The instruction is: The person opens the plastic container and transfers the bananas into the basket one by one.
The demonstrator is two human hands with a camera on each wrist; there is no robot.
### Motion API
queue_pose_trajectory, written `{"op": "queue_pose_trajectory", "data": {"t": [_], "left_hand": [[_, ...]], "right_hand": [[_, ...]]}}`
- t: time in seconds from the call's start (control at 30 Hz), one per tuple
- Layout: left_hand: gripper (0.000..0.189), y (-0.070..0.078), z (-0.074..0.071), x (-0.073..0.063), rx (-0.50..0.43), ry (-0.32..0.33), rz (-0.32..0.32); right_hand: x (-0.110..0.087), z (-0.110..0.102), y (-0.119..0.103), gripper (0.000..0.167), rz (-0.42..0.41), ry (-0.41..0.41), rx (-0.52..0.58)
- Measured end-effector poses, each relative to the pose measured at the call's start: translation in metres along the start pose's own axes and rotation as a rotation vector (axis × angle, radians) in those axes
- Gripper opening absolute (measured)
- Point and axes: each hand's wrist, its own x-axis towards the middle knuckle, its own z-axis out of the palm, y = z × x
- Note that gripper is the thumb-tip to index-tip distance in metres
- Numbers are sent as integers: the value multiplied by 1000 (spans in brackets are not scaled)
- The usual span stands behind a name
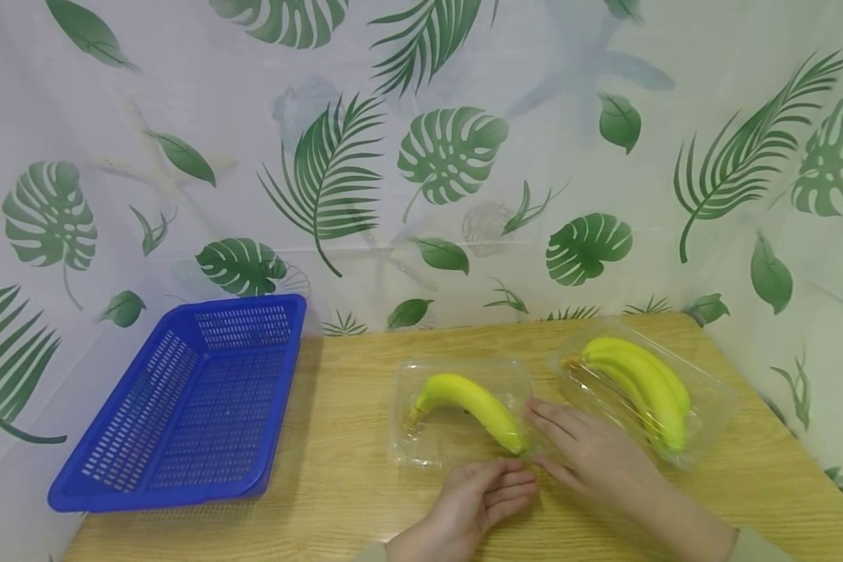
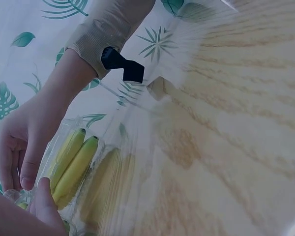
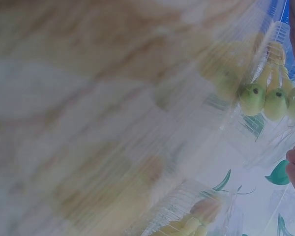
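A yellow banana [image 1: 474, 406] lies in a clear plastic box [image 1: 402, 437] in the middle of the table in the head view. At the box's front right corner is my left hand [image 1: 467, 503], palm turned inward and fingers loosely bent. My right hand [image 1: 597, 457] reaches to the box's right side, fingers nearly straight with the tips at its edge. Farther right, a second clear plastic box [image 1: 709, 398] holds bananas [image 1: 649, 382]; the right hand overlaps its near side. In the left wrist view, the right hand [image 2: 27, 140] points down beside bananas [image 2: 76, 169] in clear plastic.
A blue plastic basket [image 1: 277, 414] with slotted walls stands on the left of the wooden table [image 1: 344, 515]. Behind the table hangs a white sheet [image 1: 506, 273] printed with green leaves. Table wood shows between the basket and the middle box.
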Motion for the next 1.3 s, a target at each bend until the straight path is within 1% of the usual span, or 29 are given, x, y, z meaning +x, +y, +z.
{"op": "queue_pose_trajectory", "data": {"t": [0.27,0.43,0.63,0.9,1.3], "left_hand": [[42,-1,1,4,-6,31,-6],[41,1,2,4,-14,35,-16],[41,1,4,6,-30,29,-32],[42,0,7,7,-43,24,-30],[45,-1,8,8,-15,14,-23]], "right_hand": [[1,0,1,75,10,-18,-6],[1,0,1,76,8,-24,-10],[2,-1,0,77,2,-29,-11],[2,-1,-2,78,-8,-15,-23],[2,2,-2,74,-13,10,-16]]}}
